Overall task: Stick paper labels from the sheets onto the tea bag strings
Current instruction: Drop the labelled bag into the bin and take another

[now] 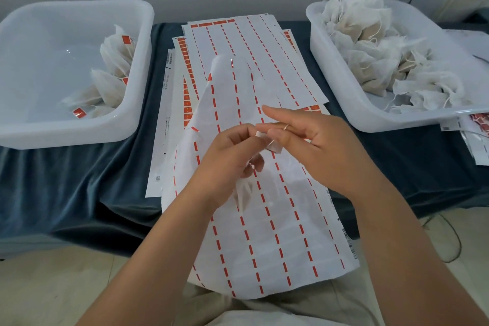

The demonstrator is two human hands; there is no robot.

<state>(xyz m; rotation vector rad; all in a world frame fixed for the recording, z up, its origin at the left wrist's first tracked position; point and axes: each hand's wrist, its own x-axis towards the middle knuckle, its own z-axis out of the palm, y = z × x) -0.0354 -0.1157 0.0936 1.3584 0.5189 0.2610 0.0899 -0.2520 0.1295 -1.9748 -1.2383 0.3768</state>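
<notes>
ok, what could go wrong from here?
The label is pinched between the left hand and right hand; it may fold crooked or stick to skin instead of the string.
The tea bag dangles under the left hand, so its weight could drag the string out of the fold.
The loose sheet hangs past the table edge and might slide off.

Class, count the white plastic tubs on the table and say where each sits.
2. On the table, the left tub, left of the label sheets, holds labelled tea bags; the right tub, right of them, is heaped with unlabelled tea bags. None appears hidden.
</notes>
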